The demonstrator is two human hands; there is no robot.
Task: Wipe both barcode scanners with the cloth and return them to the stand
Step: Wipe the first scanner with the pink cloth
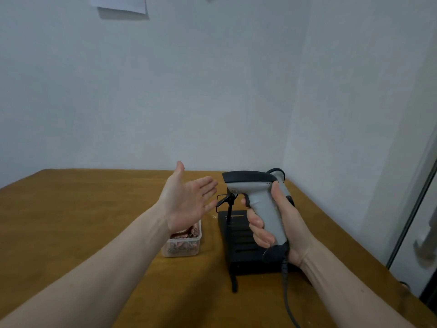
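Observation:
My right hand [281, 223] grips the handle of a grey barcode scanner [255, 190] with a black head, held upright above the black stand [238, 247]; its coiled cable hangs down past my wrist. A second grey scanner [280, 179] shows partly behind the first, mostly hidden. My left hand [186, 200] is raised palm up with straight fingers, just left of the scanner's head, holding nothing. A thin black holder arm [227, 201] rises from the stand. No cloth is visible.
A clear plastic box [182, 245] with small brownish items sits on the wooden table [82, 221] under my left hand. White walls meet behind the stand. A paper sheet [120, 4] hangs on the wall. The table's right edge runs near a door frame [411, 209].

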